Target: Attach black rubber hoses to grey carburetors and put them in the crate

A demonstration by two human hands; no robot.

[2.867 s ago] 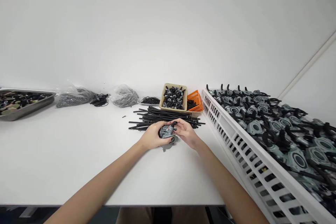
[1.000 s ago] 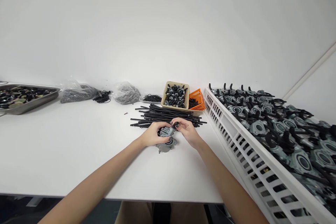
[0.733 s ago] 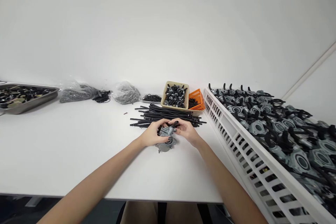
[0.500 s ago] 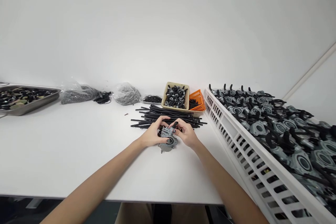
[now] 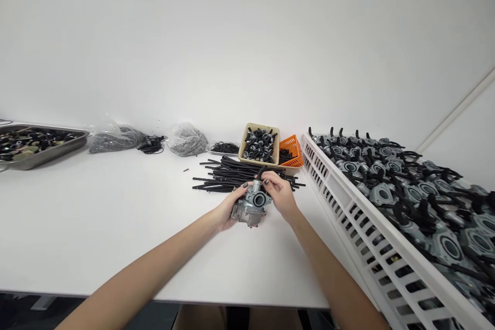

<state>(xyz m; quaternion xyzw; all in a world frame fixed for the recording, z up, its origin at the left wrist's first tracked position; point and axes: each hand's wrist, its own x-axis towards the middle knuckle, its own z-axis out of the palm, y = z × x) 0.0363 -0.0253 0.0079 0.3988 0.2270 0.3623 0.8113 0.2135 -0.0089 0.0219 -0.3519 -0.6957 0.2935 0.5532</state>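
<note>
A grey metal carburetor (image 5: 251, 210) is held above the white table, its round bore facing me. My left hand (image 5: 228, 210) is wrapped round its left side, thumb along the upper body. At the top sits a cap with a black rubber elbow (image 5: 260, 173). My right hand (image 5: 281, 193) is closed with thumb and fingertips pinching this cap from the right. The fingers partly hide the cap's edge. Just behind both hands lies a pile of black rubber hoses (image 5: 222, 172).
To the right, a white slotted crate (image 5: 344, 193) is full of carburetors. Behind the hoses stand a cream basket (image 5: 243, 157) of capped elbows and an orange basket (image 5: 296, 150). Farther left are clear bags (image 5: 187, 139) of small parts and a metal tray (image 5: 58, 153).
The carburetor has been turned and tilted upright, so its bore now faces me. My left hand has shifted lower round its side; my right hand stays at the cap.
</note>
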